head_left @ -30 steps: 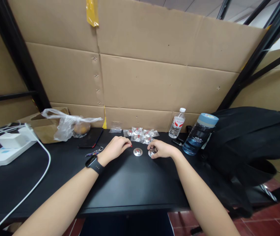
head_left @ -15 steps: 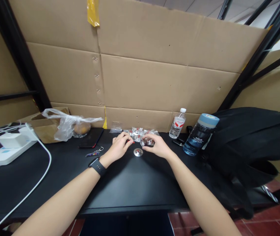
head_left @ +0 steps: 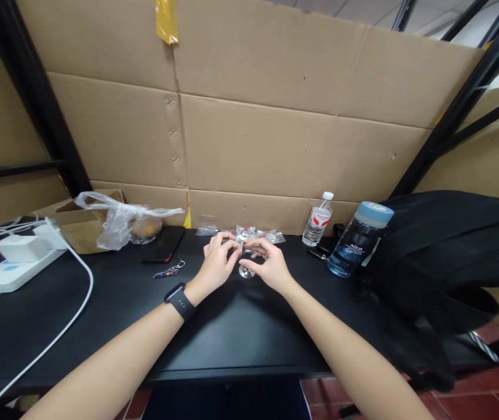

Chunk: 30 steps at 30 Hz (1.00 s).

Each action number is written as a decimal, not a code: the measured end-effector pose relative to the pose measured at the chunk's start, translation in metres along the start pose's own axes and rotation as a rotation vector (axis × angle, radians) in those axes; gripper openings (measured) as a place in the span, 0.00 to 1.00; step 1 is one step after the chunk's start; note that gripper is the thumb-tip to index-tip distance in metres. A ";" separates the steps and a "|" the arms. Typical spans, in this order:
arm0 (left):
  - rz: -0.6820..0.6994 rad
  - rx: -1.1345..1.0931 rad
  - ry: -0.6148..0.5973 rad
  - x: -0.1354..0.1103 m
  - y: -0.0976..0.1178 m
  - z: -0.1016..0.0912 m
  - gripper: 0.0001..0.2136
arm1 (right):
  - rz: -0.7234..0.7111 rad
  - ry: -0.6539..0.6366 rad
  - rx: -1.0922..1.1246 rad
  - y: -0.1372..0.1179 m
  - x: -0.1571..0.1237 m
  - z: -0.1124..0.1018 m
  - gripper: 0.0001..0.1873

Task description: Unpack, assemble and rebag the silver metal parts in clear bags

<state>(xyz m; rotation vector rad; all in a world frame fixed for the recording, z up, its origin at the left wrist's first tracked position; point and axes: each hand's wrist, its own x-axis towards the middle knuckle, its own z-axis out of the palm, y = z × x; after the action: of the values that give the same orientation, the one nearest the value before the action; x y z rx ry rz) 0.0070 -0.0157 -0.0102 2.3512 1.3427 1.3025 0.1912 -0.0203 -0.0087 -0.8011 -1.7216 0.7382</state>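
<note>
My left hand and my right hand meet just above the black table, both pinched on a small clear plastic packet held between their fingertips. A round silver metal disc lies on the table right under them, partly hidden by my fingers. Behind my hands sits a heap of several more clear packets with red and silver pieces inside. A black smartwatch is on my left wrist.
A small water bottle and a blue-capped bottle stand at the right, beside a black bag. At the left lie a phone, a keyring, a plastic bag, a cardboard box, a white cable. A cardboard wall stands behind.
My right hand left the table beside the disc, went to the heap and came back with a clear packet. My left hand rose from the table and joined it on the packet.
</note>
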 end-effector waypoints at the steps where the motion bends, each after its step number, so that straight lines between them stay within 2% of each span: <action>1: 0.015 0.018 0.007 0.000 0.002 -0.001 0.06 | 0.009 0.005 0.011 -0.001 0.000 0.001 0.21; 6: 0.086 0.046 0.024 -0.001 0.003 -0.002 0.06 | 0.064 0.008 0.085 -0.002 -0.001 0.003 0.19; 10: 0.102 0.059 0.037 -0.001 0.003 -0.002 0.05 | 0.117 -0.038 0.108 0.002 -0.001 0.002 0.19; 13: 0.079 0.069 0.046 -0.001 0.006 -0.004 0.07 | 0.107 -0.083 0.011 0.005 0.001 -0.001 0.17; 16: 0.056 0.066 0.050 -0.001 0.008 -0.005 0.08 | 0.010 -0.117 -0.141 0.003 0.003 -0.005 0.19; 19: 0.068 0.053 0.041 -0.001 0.008 -0.004 0.07 | -0.052 -0.145 -0.220 0.001 0.004 -0.007 0.17; 25: 0.034 0.005 0.044 0.000 0.010 -0.008 0.09 | -0.018 -0.170 -0.330 0.003 0.002 -0.009 0.13; 28: 0.075 0.027 -0.008 -0.001 0.010 -0.010 0.07 | -0.072 -0.199 -0.429 0.006 0.002 -0.012 0.10; 30: 0.111 0.069 -0.071 -0.001 0.007 -0.007 0.09 | -0.082 -0.208 -0.440 0.006 0.002 -0.013 0.09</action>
<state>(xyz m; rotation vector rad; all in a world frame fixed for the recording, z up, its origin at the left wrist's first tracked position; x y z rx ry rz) 0.0055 -0.0228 -0.0031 2.5258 1.2727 1.2071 0.2041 -0.0141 -0.0086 -0.9675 -2.1320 0.3982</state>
